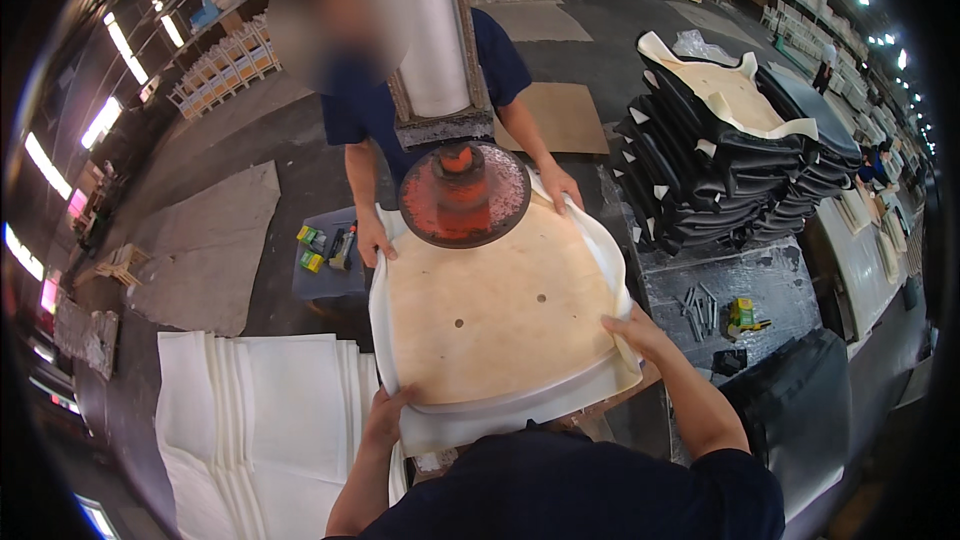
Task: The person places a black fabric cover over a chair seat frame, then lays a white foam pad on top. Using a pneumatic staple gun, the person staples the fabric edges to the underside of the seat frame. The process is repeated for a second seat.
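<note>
A pale wooden seat board [500,340] with two dark holes lies in front of me, over a sheet of white padding [540,397] that curls up around its edges. My left hand [386,416] grips the near left corner, thumb on top. At the right edge my right hand [637,332] is closed on the padding and board rim, its fingers partly hidden. Across from me a co-worker's hands [562,188] hold the far corners. A round, worn red press disc [465,225] sits over the far part of the board, beneath a thick metal column [437,50].
White padding sheets [290,400] are stacked at left. Right of the board, a table [660,285] carries a tall pile of black seat covers [720,175], loose metal pieces [702,310] and a small yellow-green box [741,314]. A stool [325,282] with boxes stands far left.
</note>
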Available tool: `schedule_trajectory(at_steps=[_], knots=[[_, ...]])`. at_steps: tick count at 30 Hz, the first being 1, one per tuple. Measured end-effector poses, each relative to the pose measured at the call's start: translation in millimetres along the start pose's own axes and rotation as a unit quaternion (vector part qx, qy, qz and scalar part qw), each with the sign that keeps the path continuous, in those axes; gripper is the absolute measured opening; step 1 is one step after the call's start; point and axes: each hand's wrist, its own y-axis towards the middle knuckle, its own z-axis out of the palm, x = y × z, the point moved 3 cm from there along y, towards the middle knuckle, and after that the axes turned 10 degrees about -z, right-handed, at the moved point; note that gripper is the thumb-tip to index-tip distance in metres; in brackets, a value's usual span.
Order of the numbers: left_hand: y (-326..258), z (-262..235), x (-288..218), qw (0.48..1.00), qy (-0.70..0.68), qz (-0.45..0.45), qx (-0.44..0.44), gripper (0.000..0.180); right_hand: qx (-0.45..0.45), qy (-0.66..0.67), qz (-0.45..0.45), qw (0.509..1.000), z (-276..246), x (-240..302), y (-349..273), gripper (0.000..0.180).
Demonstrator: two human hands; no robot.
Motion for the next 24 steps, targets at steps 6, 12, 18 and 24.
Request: schedule_trajectory(at_steps=[6, 12, 18, 24], knots=[[6.6, 6.9, -1.3, 0.994, 0.089, 0.032, -0.057, 0.041, -0.041, -0.121, 0.013, 0.992, -21.2, -22.6, 4.5, 0.088], [8.0, 8.2, 3.0, 0.969, 0.197, 0.09, -0.119, 0.047, -0.054, -0.257, 0.07, 0.962, -8.6, -9.4, 3.0, 0.095], [-1.0, 22.3, 15.7, 0.86, 0.403, 0.216, -0.228, 0.05, -0.039, -0.369, 0.124, 0.92, -0.5, 12.2, 0.7, 0.094], [-9.6, 34.6, 9.4, 0.831, 0.481, 0.139, -0.242, 0.073, -0.068, -0.401, 0.086, 0.91, -7.4, 7.2, -1.7, 0.091]])
